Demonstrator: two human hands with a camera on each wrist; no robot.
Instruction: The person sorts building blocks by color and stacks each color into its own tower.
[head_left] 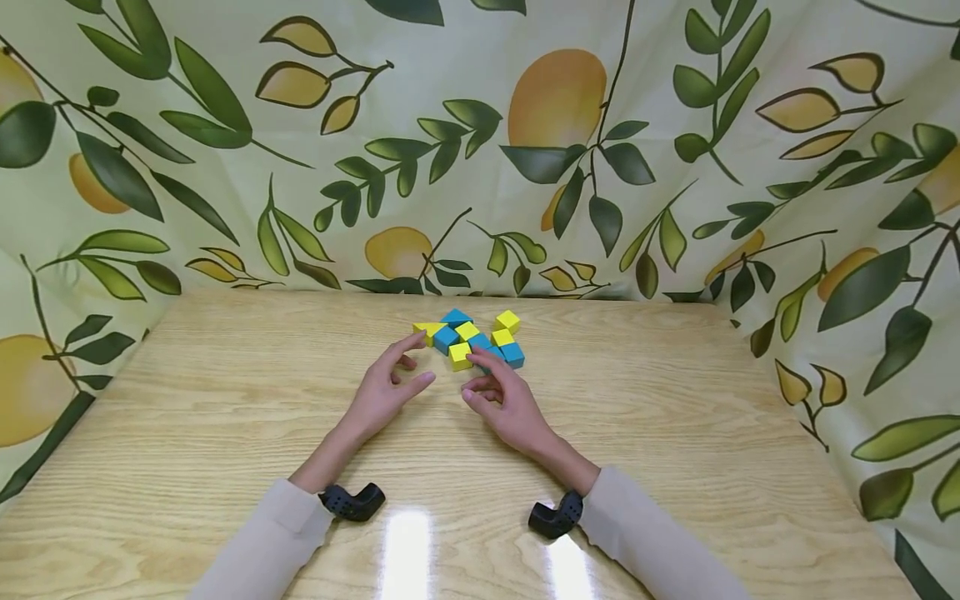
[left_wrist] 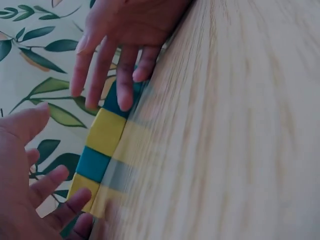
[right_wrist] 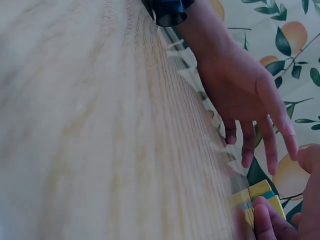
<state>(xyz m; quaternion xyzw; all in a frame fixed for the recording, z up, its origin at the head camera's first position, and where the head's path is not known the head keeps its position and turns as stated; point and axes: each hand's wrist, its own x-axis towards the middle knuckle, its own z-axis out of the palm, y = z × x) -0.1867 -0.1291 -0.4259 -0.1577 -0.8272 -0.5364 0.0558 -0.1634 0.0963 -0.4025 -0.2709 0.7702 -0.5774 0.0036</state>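
Over to the wooden table (head_left: 645,392), and straight to the yellow and blue blocks (head_left: 446,339), bunched well forward, near the patterned cloth (head_left: 558,100) at the back. Holds the left hand (head_left: 381,393) by the near-left edge of the bunch, fingers loosely bent, thumb well apart, gripping nothing. Looks very close to the yellow triangle (head_left: 430,330) there; touching or just short, cannot tell. Holds the right hand (head_left: 508,408) opposite, fingers apart too, clamped on nothing, index tip right by the front yellow cube (head_left: 460,357). Hides part of the blue pieces behind that finger, so cannot tell about contact there either.

Now for the danger! Could easily knock the front yellow cube askew with one careless curl of that right index finger, and shove the blue neighbours along too. Could spin the triangle by catching a corner instead of a flat side. Might even ride one block up over another by squeezing from both sides at once, packed this tightly. And mind the back-right yellow cube (head_left: 507,321), beyond the fingertips of both hands: easily missed in any two-handed push, or sent skidding by a bumped neighbour.
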